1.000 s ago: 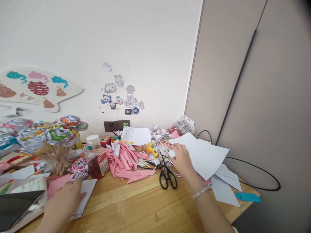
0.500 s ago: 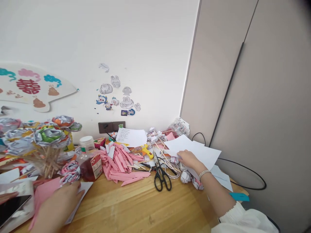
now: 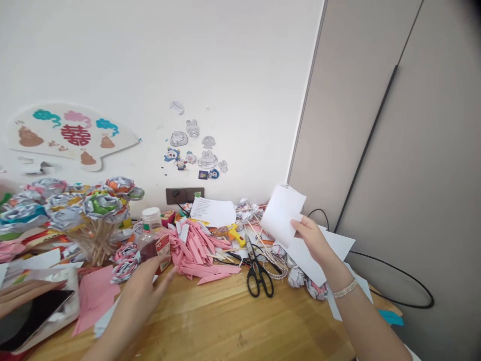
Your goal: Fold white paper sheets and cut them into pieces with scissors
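My right hand [image 3: 312,239] pinches a white sheet of paper [image 3: 282,213] by its right edge, lifted and curling above the table. Under it lie more white sheets [image 3: 308,258] and crumpled paper flowers [image 3: 296,277]. My left hand [image 3: 148,281] is over the front left of the table, thumb and fingers apart, with nothing seen in it. Just beyond that hand stand a jar of dark red liquid [image 3: 146,245] and a heap of folded pink paper strips [image 3: 199,250]. Black-handled scissors [image 3: 258,276] lie between my hands, beside a yellow glue gun [image 3: 236,234].
At the left, another person's hand [image 3: 26,293] rests by a phone [image 3: 37,313]. Paper flowers on sticks [image 3: 101,205] stand in a bunch behind. A pearl string [image 3: 276,271] lies right of the scissors. A black cable [image 3: 417,305] loops past the table's right edge.
My right hand has raised a white sheet off the pile. My left hand has moved right, away from the pink and white paper. The view has swung slightly left.
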### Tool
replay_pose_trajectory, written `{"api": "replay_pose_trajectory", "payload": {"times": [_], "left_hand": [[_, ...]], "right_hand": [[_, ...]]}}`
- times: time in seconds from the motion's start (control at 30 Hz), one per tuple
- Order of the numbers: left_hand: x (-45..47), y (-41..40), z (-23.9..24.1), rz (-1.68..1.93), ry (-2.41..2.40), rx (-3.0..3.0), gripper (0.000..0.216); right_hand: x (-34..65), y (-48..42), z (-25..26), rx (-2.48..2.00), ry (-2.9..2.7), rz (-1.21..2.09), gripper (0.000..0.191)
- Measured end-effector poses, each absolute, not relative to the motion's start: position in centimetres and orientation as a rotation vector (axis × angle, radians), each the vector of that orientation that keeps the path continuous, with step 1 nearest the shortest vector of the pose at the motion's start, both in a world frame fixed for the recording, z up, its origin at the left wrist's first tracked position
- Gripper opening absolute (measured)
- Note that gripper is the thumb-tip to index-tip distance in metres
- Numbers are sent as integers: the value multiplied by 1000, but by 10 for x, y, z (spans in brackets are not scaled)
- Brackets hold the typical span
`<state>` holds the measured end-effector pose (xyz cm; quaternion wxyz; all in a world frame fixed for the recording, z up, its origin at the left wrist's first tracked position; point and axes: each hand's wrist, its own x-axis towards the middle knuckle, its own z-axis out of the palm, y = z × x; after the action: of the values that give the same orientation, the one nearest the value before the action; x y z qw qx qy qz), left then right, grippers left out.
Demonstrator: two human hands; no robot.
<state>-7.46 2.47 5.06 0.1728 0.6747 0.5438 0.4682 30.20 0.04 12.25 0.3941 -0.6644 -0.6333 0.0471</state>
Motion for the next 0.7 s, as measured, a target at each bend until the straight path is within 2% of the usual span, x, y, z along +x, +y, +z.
{"api": "replay_pose_trajectory", "payload": {"times": [0.1,0.2,0.3,0.4,0.47,0.53,0.6,0.7], "left_hand": [[-45,13,47,1211,1042,1490,57],[-21,-2,38,959,788,1055,80],[-7,-17,33,872,839,1020,64],[-5,-24,34,864,1006,1006,53],[-7,-23,36,864,1124,986,47],[-9,-22,37,865,1192,965,43],[-9,-21,37,876,1204,948,38],[-8,-24,39,926,1206,923,28]], "right_hand": [[250,-16,116,-1168,-1528,873,31],[197,-21,86,-1190,-1549,1085,20],[168,-18,56,-1286,-1739,857,22],[182,-9,51,-1401,-1958,574,24],[213,0,58,-1679,-1955,235,32],[251,11,63,-2180,-1760,-131,47],[285,21,62,-2350,-1643,-189,57],[313,30,51,-2432,-1648,-184,43]]}}
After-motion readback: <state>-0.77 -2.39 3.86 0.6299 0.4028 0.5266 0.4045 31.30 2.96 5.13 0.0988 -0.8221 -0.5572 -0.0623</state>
